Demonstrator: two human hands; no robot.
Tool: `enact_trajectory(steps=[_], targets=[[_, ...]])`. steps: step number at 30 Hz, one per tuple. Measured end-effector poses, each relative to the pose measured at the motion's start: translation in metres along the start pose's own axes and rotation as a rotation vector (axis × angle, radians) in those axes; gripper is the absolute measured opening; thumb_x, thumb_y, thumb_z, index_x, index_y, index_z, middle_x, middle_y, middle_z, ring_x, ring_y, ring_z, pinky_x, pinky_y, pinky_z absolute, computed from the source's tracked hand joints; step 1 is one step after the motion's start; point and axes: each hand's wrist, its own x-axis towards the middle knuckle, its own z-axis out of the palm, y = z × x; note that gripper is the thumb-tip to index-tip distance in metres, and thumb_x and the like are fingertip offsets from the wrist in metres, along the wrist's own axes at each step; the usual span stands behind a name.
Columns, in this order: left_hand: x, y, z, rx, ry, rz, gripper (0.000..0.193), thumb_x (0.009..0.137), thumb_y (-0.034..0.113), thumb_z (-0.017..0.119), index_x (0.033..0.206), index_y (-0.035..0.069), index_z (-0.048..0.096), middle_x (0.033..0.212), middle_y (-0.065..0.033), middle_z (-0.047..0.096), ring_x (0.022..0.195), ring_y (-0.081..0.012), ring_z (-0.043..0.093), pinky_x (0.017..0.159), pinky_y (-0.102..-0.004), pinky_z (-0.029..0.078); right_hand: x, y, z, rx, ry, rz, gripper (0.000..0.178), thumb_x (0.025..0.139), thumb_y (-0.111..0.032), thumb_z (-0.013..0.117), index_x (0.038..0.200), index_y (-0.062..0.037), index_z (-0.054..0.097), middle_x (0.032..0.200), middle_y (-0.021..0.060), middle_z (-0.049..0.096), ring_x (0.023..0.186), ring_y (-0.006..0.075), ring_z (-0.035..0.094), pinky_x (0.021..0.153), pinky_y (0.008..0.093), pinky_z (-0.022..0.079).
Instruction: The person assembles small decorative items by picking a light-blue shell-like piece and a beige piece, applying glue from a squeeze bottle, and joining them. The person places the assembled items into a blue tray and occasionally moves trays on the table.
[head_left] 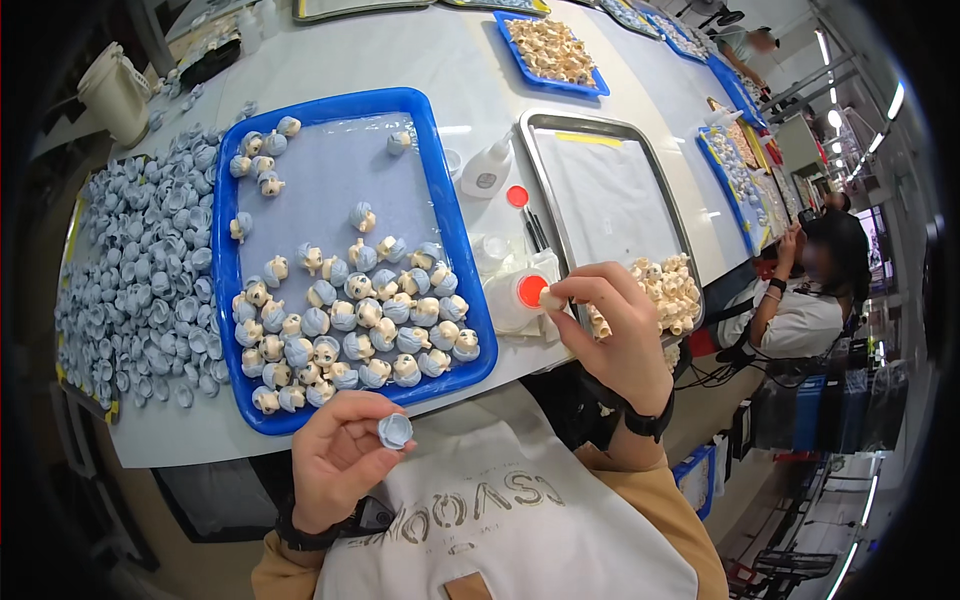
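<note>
Tabletop (450, 60), white and smooth, is carrying a large blue plastic tray (320, 165) left of centre, which is holding small doll heads (360, 285) with light-blue hair, mostly in its lower half. At left, light-blue cup-shaped pieces (150, 270) are lying heaped. Right of centre, a silver metal tray (600, 190) is holding cream pieces (665, 285) at its lower end. Both hands are pinching: at lower centre, the left hand (345, 455), loosely curled, is gripping one light-blue hollow cup (395, 431); the right hand (625, 330) is nipping a small cream piece (549, 298) near a white container (528, 292) with a round red top. Pairing these parts is probably the step in hand; the next move is likely calling for careful alignment.
</note>
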Motion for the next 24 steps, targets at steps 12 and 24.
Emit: enact_trajectory(steps=[12,24], targets=[[0.005,-0.003,0.006,0.034,-0.048,0.073,0.035,0.076,-0.009,0.061,0.108,-0.007,0.047,0.107,-0.0166,0.055,0.096,-0.0175,0.057,0.084,-0.0304,0.048,-0.007,-0.061,0.023,0.596,-0.159,-0.242,0.033,0.058,0.004,0.071,0.089,-0.0041,0.061,0.084,0.0085,0.059,0.071,0.0208,0.057,0.060,0.0294,0.044],[0.000,-0.003,0.002,-0.062,-0.070,-0.029,0.044,0.083,-0.001,0.057,0.122,-0.005,0.037,0.104,-0.0161,0.058,0.096,-0.0180,0.058,0.083,-0.0305,0.049,-0.001,-0.066,0.040,0.427,-0.253,-0.378,0.038,0.062,-0.013,0.074,0.096,-0.0039,0.059,0.088,0.0057,0.055,0.073,0.0215,0.052,0.062,0.0329,0.042]])
